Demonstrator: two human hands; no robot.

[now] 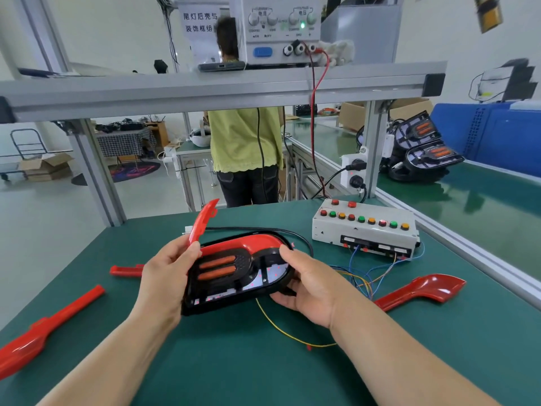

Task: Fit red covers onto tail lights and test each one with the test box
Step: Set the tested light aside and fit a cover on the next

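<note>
Fitting looks half done: one red cover [248, 243] sits on the tail light [234, 276], held above the counter [234, 361]; fingers of the left hand [164, 276] clamp its left end with an upright red piece [202, 221], those of the right hand [310, 285] grip the right end. The test box [363, 230], far right, waits

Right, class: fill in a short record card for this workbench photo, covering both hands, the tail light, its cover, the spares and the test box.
left hand: grips the tail light's left end, thumb by the red cover
right hand: grips the tail light's right end
tail light: held tilted, face toward the camera
red cover: lies along the top edge; its narrow arm sticks up, not seated
spare red covers: three loose on the green table
test box: back right, coloured wires trailing toward the right hand
</note>
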